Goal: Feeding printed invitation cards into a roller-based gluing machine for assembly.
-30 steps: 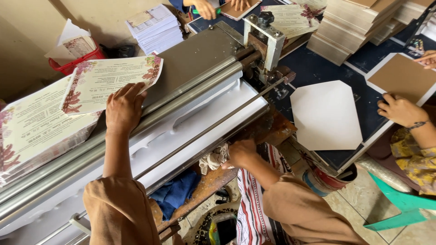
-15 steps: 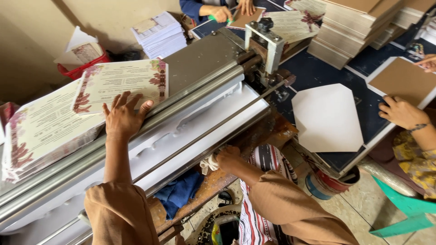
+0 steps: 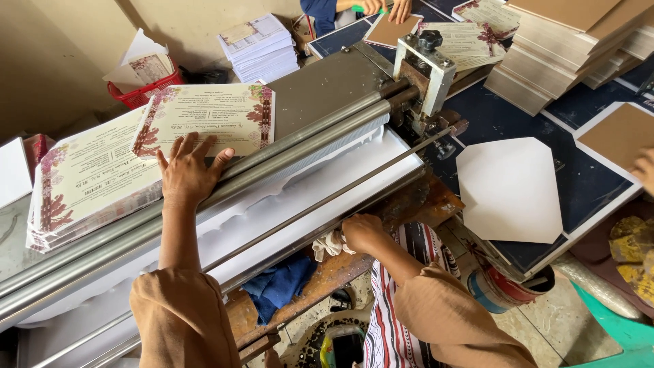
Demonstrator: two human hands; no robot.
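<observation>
Pressure from my left hand (image 3: 185, 172) lay flat on the printed card (image 3: 208, 119), fingers spread wide and holding nothing, the palm pinning the card's near edge just beside the steel rollers (image 3: 272, 160) of the machine. My right hand (image 3: 362, 233) was curled shut low at the machine's near edge, next to a crumpled white rag (image 3: 327, 245); what it gripped I could not tell, a handle perhaps. To feed well, I judged, the card's edge had to meet the rollers square, my fingertips staying back from the gap, and the turning had to be slow and even.

Left of the card sat a thick stack of the same cards (image 3: 88, 180), cream with maroon flower borders down the sides. Behind it stood a red basket (image 3: 146, 85) with loose sheets, and beside that a tall pile of white printed sheets (image 3: 259, 48). Across the dark blue tabletop (image 3: 586, 187) lay a plain white sheet cut with slanted corners (image 3: 511, 187), a brown board (image 3: 623, 133) at the right, and stacks of brown-topped boards (image 3: 565, 48) at the far corner. Another person's hands (image 3: 385, 8) worked at the top edge
</observation>
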